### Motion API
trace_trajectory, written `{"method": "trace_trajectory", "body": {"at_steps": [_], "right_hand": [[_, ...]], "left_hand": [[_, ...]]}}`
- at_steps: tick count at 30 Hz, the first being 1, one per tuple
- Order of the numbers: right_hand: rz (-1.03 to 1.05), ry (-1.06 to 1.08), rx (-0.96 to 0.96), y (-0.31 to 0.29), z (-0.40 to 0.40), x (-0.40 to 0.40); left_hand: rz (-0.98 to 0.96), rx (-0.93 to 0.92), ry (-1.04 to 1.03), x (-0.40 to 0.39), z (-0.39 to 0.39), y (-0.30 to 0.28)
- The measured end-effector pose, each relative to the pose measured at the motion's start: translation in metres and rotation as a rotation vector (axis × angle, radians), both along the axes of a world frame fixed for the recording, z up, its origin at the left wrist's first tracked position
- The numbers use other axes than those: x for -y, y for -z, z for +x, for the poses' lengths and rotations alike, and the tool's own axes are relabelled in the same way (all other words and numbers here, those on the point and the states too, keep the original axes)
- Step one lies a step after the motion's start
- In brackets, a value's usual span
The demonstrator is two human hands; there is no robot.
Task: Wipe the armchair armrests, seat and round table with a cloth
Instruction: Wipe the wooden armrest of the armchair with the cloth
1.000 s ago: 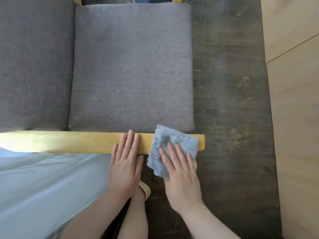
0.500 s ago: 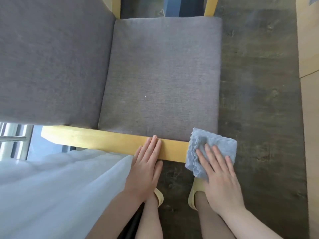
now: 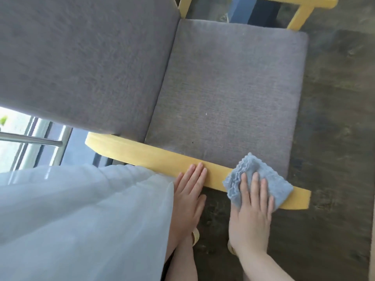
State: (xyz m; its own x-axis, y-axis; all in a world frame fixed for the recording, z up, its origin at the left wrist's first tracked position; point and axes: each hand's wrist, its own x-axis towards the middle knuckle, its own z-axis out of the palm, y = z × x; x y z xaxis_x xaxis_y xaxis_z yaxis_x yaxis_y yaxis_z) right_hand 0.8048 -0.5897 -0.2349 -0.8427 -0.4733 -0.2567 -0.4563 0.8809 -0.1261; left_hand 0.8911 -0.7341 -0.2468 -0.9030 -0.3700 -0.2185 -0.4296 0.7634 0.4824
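- Our right hand (image 3: 251,205) lies flat on the blue-grey cloth (image 3: 261,179), fingers straight and slightly spread, pressing it onto the near yellow armrest (image 3: 154,157).
- The cloth is bunched and frilled at the edge left of our fingers; it covers the armrest's full width there and hangs a little over the near edge, under our palm.
- A short bare stretch of armrest shows past the cloth to the right of that hand, up to its end.
- Our left hand (image 3: 188,193) is open too, fingers together, tips resting on the same armrest just left of the cloth, not touching it.
- Grey seat cushion (image 3: 229,92) lies directly beyond both hands; grey back cushion (image 3: 81,61) beyond and left of the left hand.
- The far armrest (image 3: 300,3) shows past the seat.
- White sheer fabric (image 3: 77,220) covers the left wrist side.
- Dark wood floor (image 3: 332,122) lies right of the right hand.
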Motion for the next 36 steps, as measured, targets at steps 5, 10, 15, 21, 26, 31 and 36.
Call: {"method": "trace_trajectory", "body": {"at_steps": [5, 10, 15, 21, 26, 31, 36], "right_hand": [[-0.036, -0.418, 0.045, 0.005, 0.017, 0.004], [0.046, -0.076, -0.018, 0.000, -0.004, -0.001], [-0.051, -0.381, 0.086, 0.001, 0.034, 0.065], [0.058, -0.416, 0.100, -0.003, 0.004, 0.010], [-0.031, -0.360, 0.104, -0.003, 0.041, 0.092], [0.036, -0.570, 0.103, -0.001, 0.022, 0.073], [0.055, -0.309, 0.026, 0.002, 0.027, 0.084]], "left_hand": [[0.069, -0.027, -0.159, 0.008, 0.006, -0.002], [-0.026, 0.088, -0.223, 0.034, 0.032, 0.004], [0.012, 0.058, -0.130, 0.047, 0.045, 0.005], [-0.047, 0.117, -0.218, 0.060, 0.054, 0.002], [0.033, 0.034, -0.229, 0.065, 0.056, 0.003], [0.050, 0.001, -0.281, 0.071, 0.062, 0.006], [0.037, -0.061, -0.294, 0.072, 0.066, 0.017]]}}
